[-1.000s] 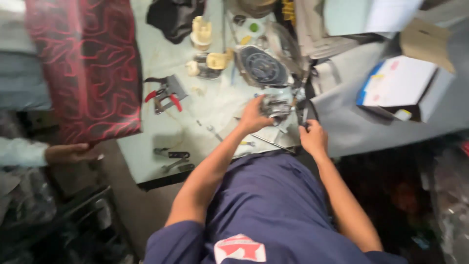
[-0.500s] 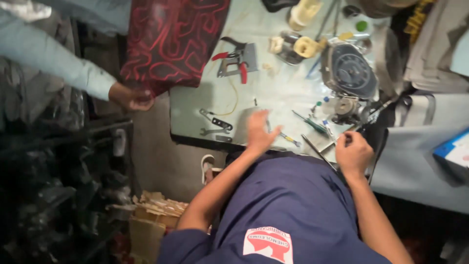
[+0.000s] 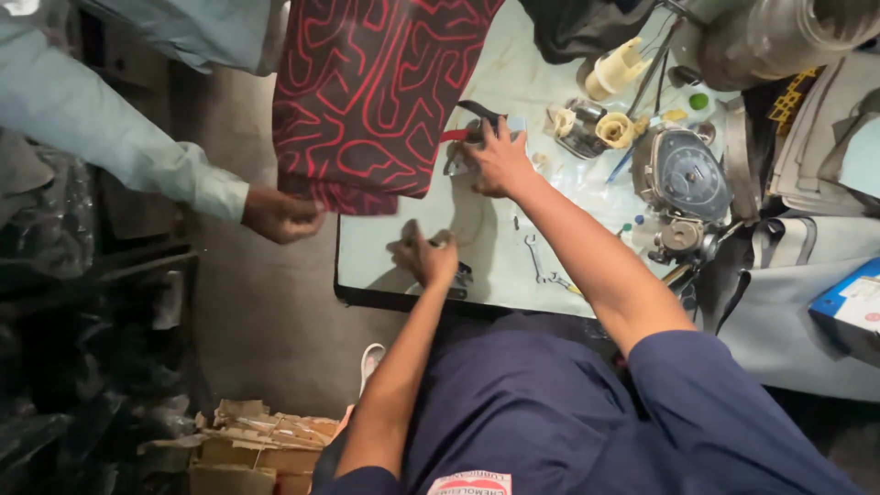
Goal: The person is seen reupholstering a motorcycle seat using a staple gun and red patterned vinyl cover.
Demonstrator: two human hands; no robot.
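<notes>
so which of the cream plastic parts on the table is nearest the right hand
The small cream part just right of the right hand; the yellowish ring and the tall cream piece lie farther off.

Pliers (image 3: 477, 128) on table (image 3: 486, 82), beside cloth (image 3: 367, 92); wrench (image 3: 534, 257) nearer; motor part (image 3: 683, 179), apparently, right.

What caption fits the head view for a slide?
Right hand on red-handled pliers, left hand near a small dark tool on a pale worktable.

The right hand (image 3: 498, 158) is stretched far forward on a straight arm, palm down, fingers curled. The left hand (image 3: 429, 257) stays nearer the body, elbow bent, fingers closed in a loose grip.
</notes>
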